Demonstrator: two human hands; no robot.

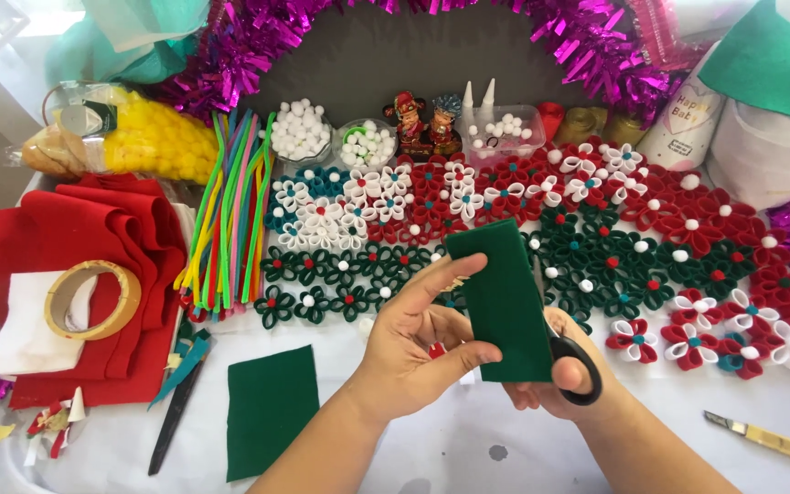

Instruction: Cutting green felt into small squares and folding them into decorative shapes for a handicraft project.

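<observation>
I keep the green felt strip taut and upright, pinched in my left hand by thumb and fingers; my right hand grips the black-handled scissors behind it; blades should stay square to the edge; the felt is dark green, rectangular, held above the white table, before the felt flowers.

Your left hand and right hand are bare, with no rings, watch or gloves, and both forearms show no sleeves.
</observation>
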